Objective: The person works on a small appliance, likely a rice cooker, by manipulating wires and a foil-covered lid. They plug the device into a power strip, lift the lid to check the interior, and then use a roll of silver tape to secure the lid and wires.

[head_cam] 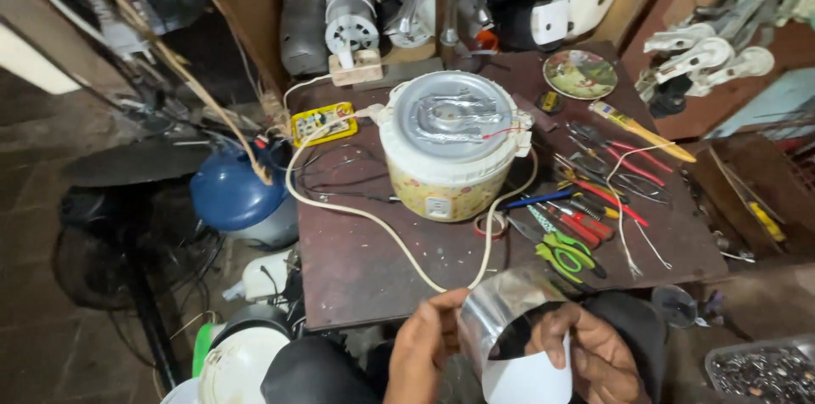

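Partly cropped: both hands' [424, 345] grip on bent metal sheet [509, 319].

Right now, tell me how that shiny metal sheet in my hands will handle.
The shiny metal sheet curls between left hand and right hand, so it is probably thin and springy, likely light. Its glossy face may be slippery, and its bare edges may be sharp.

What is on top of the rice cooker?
On the rice cooker, its grey lid is closed, with a thin red wire lying across its right edge. The lid hides the inside.
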